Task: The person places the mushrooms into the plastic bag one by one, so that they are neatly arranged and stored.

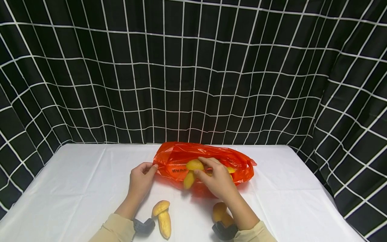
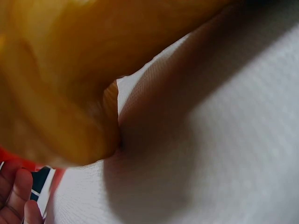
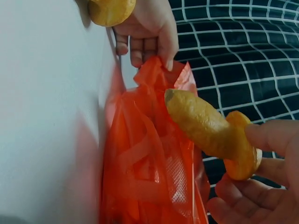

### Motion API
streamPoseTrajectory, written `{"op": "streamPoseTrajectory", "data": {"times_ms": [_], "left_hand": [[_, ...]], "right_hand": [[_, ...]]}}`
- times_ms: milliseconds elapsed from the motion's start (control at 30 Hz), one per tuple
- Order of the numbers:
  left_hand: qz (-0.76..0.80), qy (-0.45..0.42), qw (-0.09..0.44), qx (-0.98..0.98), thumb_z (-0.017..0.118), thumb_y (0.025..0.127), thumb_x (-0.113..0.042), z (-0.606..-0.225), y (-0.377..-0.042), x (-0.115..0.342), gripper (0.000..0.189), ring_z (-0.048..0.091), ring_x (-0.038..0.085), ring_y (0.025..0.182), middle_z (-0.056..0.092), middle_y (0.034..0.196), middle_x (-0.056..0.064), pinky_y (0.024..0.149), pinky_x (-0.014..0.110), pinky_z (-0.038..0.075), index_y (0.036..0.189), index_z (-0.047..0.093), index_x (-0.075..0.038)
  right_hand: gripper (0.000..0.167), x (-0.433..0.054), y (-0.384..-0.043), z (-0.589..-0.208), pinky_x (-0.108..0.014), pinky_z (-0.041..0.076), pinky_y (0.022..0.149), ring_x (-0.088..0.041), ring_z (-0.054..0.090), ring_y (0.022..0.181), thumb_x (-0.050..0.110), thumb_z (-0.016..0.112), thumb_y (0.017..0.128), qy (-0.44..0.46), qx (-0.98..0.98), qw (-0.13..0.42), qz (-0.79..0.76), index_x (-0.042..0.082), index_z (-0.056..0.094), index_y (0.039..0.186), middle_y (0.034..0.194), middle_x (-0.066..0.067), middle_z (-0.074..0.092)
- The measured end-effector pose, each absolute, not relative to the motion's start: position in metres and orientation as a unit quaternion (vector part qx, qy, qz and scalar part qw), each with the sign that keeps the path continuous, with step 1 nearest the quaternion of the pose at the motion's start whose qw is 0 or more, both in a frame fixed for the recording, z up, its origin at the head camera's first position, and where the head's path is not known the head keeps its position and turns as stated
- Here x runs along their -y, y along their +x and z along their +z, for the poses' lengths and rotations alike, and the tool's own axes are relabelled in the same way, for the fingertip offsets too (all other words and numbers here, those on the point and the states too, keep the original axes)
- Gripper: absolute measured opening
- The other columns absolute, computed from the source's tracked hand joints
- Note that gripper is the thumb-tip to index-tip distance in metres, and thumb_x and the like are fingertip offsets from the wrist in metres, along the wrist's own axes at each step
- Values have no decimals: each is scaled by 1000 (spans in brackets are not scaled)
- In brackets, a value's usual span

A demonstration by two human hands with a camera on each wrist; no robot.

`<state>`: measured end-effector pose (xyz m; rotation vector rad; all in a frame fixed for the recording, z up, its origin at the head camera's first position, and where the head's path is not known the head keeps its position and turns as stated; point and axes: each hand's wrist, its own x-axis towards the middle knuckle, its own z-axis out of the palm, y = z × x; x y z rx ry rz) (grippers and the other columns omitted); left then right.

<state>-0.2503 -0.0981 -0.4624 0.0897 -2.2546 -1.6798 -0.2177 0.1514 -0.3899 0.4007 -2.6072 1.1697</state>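
Note:
My left hand (image 1: 141,177) pinches the left edge of a red plastic bag (image 1: 208,150) between thumb and fingers. The bag lies on its side with its mouth spread toward me, dark lettering showing on it. My right hand (image 1: 220,178) holds a yellow mushroom (image 1: 194,165) by its cap in front of the opening; in the right wrist view that mushroom (image 3: 201,123) has its stem pointing toward the bag (image 3: 149,154). Yellow pieces (image 1: 231,170) show inside the bag, partly hidden by my right hand.
On the white tabletop (image 1: 90,188), one mushroom (image 1: 164,222) lies between my forearms. Another mushroom (image 1: 220,211) is beside my right forearm, partly covered by the dark wrist device (image 1: 224,231). A black curtain (image 1: 181,74) with a white grid stands behind the table.

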Motion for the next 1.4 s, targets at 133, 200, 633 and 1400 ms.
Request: {"op": "streamPoseTrajectory", "data": {"times_ms": [133, 200, 633, 1400], "left_hand": [[-587, 32, 163, 792, 67, 93, -21, -463, -250, 98, 18, 60, 16, 78, 71, 85, 8, 72, 19, 50, 95, 73, -4], [-587, 32, 163, 792, 67, 93, -21, -462, -250, 98, 18, 60, 16, 78, 71, 85, 8, 72, 19, 50, 95, 73, -4], [-592, 29, 168, 788, 68, 92, -20, -462, -250, 98, 18, 60, 16, 76, 71, 82, 8, 70, 20, 49, 94, 73, -3], [-591, 29, 167, 789, 69, 91, -21, -461, -250, 98, 18, 61, 15, 76, 71, 82, 8, 70, 19, 49, 94, 73, -3]], "right_hand": [[45, -154, -220, -391, -41, 53, 92, -21, 63, 105, 24, 72, 88, 119, 899, 123, 404, 11, 63, 130, 120, -4, 65], [46, -156, -221, -392, -40, 54, 90, -21, 63, 104, 23, 72, 88, 110, 899, 125, 404, 11, 63, 131, 121, -4, 64], [49, -171, -231, -393, -43, 55, 89, -29, 64, 107, 21, 73, 88, 79, 902, 148, 399, 5, 60, 133, 123, -13, 64], [50, -180, -236, -401, -50, 44, 104, -34, 58, 122, 22, 72, 89, 98, 930, 120, 333, 6, 59, 134, 132, -13, 61]]}}
